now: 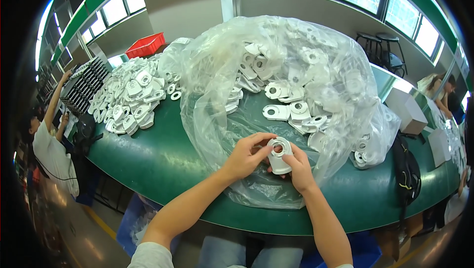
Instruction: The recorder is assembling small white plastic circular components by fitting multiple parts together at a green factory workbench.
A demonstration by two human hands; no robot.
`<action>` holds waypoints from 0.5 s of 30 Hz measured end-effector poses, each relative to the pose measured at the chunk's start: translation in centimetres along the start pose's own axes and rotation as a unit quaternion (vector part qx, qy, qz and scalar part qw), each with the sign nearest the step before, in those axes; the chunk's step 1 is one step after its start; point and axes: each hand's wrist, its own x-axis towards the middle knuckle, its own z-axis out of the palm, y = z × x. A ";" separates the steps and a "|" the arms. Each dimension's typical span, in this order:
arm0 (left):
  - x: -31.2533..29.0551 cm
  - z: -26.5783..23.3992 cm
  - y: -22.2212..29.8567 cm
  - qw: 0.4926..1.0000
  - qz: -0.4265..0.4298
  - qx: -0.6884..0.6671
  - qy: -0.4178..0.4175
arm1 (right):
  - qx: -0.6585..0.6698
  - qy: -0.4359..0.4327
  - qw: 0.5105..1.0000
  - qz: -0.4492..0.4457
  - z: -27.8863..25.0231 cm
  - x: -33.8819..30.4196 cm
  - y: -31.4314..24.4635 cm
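Note:
A white plastic part (280, 164) with a round ring-shaped opening at its top is held between my two hands, above the near edge of a clear plastic bag. My left hand (248, 155) pinches the ring from the left, its thumb at the opening. Around the part's right side my right hand (299, 168) is closed, with the thumb on its front. Beyond my hands the large clear bag (207, 120) lies open, with several similar white parts (298, 112) inside it. Some fingertips are hidden behind the part.
A pile of white parts (131, 102) covers the green table (148, 162) at the left, with a red bin (144, 45) behind. White boxes (406, 111) and a black bag (406, 167) are at the right. Blue bins stand below. Other people work at both sides.

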 end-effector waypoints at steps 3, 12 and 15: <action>-0.3 0.5 -0.1 0.999 0.035 0.014 -0.015 | 0.006 0.014 1.000 0.003 0.1 -0.2 0.0; -0.2 1.1 0.0 0.999 -0.030 0.004 -0.029 | -0.106 0.043 0.990 -0.077 -0.3 0.1 0.9; -0.3 0.7 0.1 0.999 0.028 0.039 -0.017 | -0.188 0.050 0.971 -0.139 -0.2 -0.1 1.0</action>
